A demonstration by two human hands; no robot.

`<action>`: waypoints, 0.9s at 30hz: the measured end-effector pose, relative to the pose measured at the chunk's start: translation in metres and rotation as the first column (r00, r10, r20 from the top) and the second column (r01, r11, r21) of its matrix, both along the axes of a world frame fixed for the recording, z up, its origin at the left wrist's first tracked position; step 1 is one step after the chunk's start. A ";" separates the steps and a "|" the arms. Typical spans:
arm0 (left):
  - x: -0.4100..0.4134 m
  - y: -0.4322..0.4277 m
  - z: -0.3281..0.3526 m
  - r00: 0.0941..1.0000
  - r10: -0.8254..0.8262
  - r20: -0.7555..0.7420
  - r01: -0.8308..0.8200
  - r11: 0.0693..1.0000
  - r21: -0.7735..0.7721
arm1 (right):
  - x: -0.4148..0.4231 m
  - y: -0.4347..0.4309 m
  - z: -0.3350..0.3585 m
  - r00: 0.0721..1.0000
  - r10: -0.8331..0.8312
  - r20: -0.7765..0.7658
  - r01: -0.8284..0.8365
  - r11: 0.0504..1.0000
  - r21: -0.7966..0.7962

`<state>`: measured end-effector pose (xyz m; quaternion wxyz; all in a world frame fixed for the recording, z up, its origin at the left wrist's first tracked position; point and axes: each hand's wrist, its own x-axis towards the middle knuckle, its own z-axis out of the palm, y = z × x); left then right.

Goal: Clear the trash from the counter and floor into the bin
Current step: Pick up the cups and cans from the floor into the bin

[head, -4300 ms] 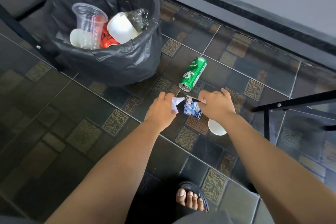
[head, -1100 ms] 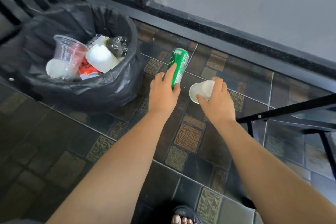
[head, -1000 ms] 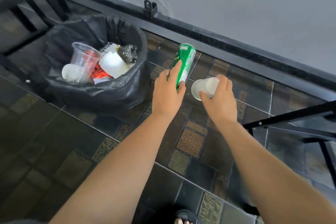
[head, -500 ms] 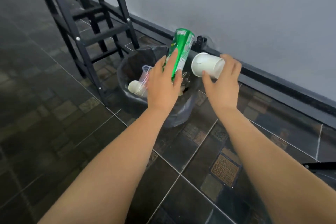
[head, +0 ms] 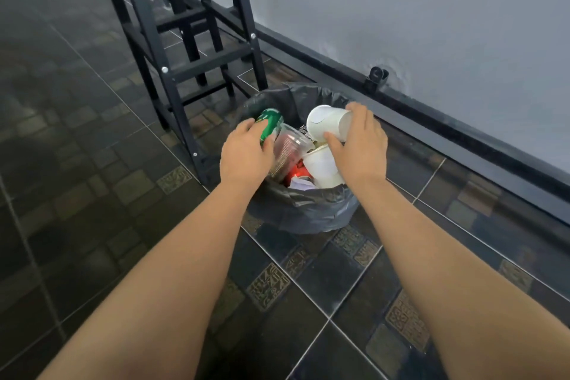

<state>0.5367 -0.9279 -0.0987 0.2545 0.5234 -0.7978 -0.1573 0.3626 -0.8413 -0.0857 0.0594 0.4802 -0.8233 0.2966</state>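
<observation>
Left hand [head: 246, 157] grips green can [head: 270, 126] over bin [head: 303, 210], near its left rim. Right hand [head: 359, 145] fingers curled round white cup [head: 328, 122], held on its side above the bin's far right. Bin already holds cups and a red can [head: 297, 173].

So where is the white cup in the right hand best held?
Around its side wall near the base, coming from the right, as the right hand does. The white cup lies sideways with its mouth facing left, and its rim looks cracked, so a pinch at the rim would likely crumple it.
</observation>
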 end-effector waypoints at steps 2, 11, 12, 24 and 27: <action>-0.002 -0.005 -0.005 0.998 -0.051 0.036 0.051 0.999 -0.011 | -0.003 -0.005 -0.007 0.999 0.010 -0.040 -0.006 0.994 0.112; 0.001 -0.017 -0.013 0.991 0.122 -0.051 -0.120 0.992 0.039 | -0.022 0.008 -0.008 1.000 0.007 0.029 -0.006 1.000 -0.011; 0.002 -0.019 -0.014 0.988 0.141 -0.070 -0.135 0.988 0.076 | -0.025 0.008 -0.007 0.998 -0.040 0.052 0.043 0.997 -0.066; 0.000 -0.025 -0.027 0.882 0.300 -0.362 -0.127 0.893 0.432 | -0.042 0.007 -0.019 0.751 -0.109 0.651 0.051 0.993 0.107; 0.000 -0.026 -0.029 0.819 0.319 -0.477 -0.087 0.890 0.447 | -0.041 0.006 -0.018 0.652 -0.057 0.756 0.063 0.998 0.020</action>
